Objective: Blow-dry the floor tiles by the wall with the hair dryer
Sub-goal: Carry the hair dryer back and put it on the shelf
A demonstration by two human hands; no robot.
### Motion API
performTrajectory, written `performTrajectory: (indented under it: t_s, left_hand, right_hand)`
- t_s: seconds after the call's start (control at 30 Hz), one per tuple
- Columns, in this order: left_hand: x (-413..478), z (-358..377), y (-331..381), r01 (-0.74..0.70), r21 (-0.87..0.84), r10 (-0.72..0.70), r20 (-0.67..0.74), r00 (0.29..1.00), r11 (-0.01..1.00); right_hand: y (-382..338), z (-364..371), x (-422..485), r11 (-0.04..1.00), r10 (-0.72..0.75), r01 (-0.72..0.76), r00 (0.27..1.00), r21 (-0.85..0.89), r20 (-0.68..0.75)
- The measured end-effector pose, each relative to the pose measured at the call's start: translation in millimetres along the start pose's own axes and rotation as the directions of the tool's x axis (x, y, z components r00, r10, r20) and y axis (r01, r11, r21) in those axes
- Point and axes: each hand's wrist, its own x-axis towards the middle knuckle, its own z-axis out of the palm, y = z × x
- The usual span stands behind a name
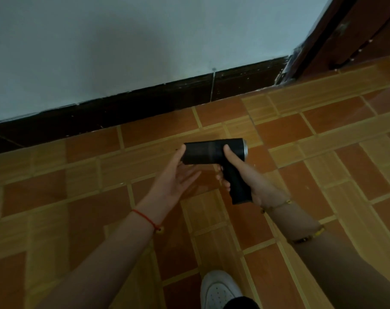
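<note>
A small black hair dryer [212, 151] is held above the floor, its barrel lying sideways with a silver ring at its right end. My right hand [254, 181] grips the dryer's handle, thumb up against the barrel. My left hand [178, 175] is palm up with fingers apart, its thumb touching the barrel's left end. Beneath them spread orange and tan floor tiles [158, 130], which run up to a dark skirting [145, 97] at the foot of a pale wall [122, 41].
A dark brown wooden door and frame [354, 34] stand at the upper right, where the wall ends. My white shoe [219, 288] rests on the tiles at the bottom edge. A red string sits on the left wrist and gold bracelets on the right.
</note>
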Motion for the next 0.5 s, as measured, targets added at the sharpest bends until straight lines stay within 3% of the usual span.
performTrajectory:
  t_s: [0.17,0.5]
  left_hand:
    - [-16.4,-31.2,17.6,-0.098,-0.146,0.081,-0.121,0.989,0.984]
    - [-70.1,-82.1,47.2,-0.356,-0.19,0.308,-0.243,0.92,0.915]
  right_hand:
    - [-7.7,39.2,9.8,0.997,0.035,-0.026,0.992,-0.075,0.125]
    - [-18.7,114.4,12.5,0.992,0.051,-0.011,0.946,-0.124,0.32]
